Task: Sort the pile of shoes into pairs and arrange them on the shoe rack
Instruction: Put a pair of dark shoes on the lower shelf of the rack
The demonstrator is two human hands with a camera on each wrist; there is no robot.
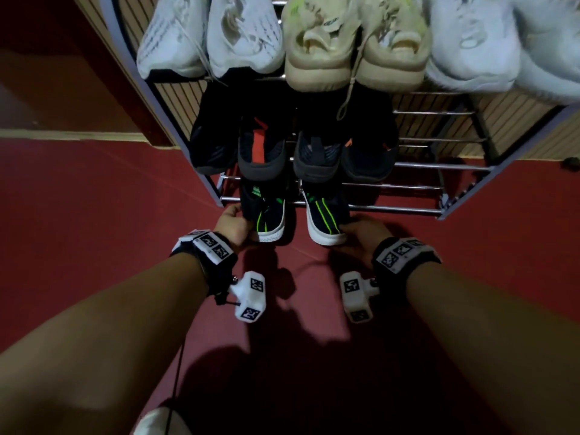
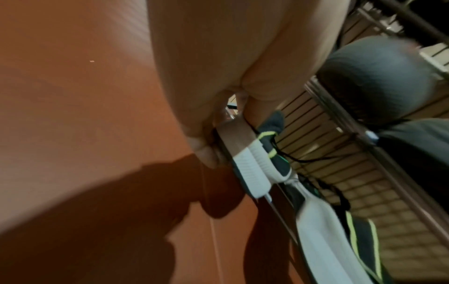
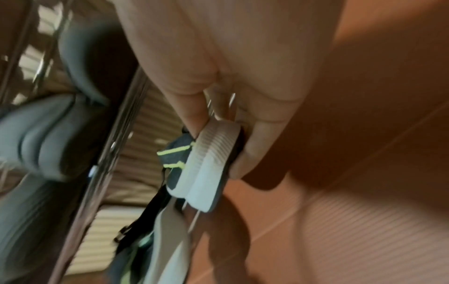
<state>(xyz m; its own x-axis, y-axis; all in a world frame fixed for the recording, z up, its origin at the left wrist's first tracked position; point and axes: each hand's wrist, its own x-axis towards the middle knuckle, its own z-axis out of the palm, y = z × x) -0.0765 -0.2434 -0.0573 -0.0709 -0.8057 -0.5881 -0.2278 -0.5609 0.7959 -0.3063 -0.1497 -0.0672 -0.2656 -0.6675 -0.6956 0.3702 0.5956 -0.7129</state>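
Observation:
Two dark sneakers with green stripes and white soles lie toes-in on the lowest tier of the metal shoe rack [image 1: 392, 210]. My left hand [image 1: 241, 226] grips the heel of the left sneaker [image 1: 270, 215], thumb and fingers on either side of its white sole [image 2: 252, 169]. In the same way my right hand [image 1: 351, 230] grips the heel of the right sneaker [image 1: 326, 218], pinching its ribbed sole [image 3: 209, 163]. Both heels stick out over the rack's front rail.
The top tier carries a white pair [image 1: 210, 36], a beige pair [image 1: 354, 45] and a pale pair [image 1: 502, 48]. Several dark shoes with orange marks [image 1: 292, 146] fill the left of the middle tier, with bare rails [image 1: 439, 139] to their right. Below is red floor [image 1: 94, 230].

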